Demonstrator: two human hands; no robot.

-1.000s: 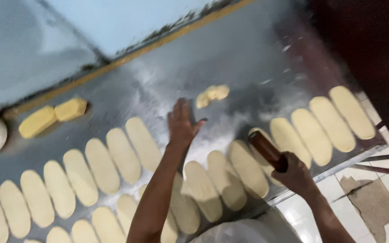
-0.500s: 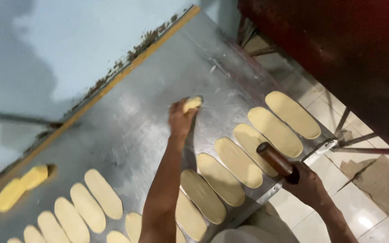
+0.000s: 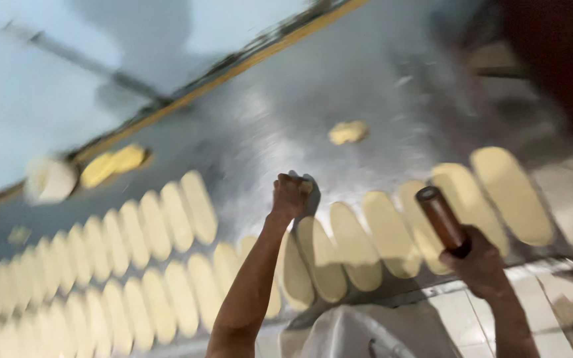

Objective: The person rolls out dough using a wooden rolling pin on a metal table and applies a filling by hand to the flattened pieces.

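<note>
Left hand (image 3: 291, 197) fisted on a small dough piece (image 3: 306, 187) above the steel table (image 3: 286, 113); contents blurred. Right hand (image 3: 478, 262) clamped on brown rolling pin (image 3: 440, 219), over flat dough ovals (image 3: 353, 245).

— What's laid out on my bench apart from what I've got hold of?

— A long grey steel worktop (image 3: 313, 99) with a yellow strip (image 3: 233, 69) along its far edge, against a pale blue wall (image 3: 35, 79).

— And on it?

— Two rows of flattened pale yellow oval dough pieces (image 3: 147, 265) lie side by side, edges touching, along the near side. A small lone yellow dough lump (image 3: 348, 132) sits well apart, farther out. At the far left a round white dough ball (image 3: 49, 179) rests just beside two yellow dough blocks (image 3: 112, 164).

— Below?

— White tiled floor (image 3: 565, 311), blurred.
</note>
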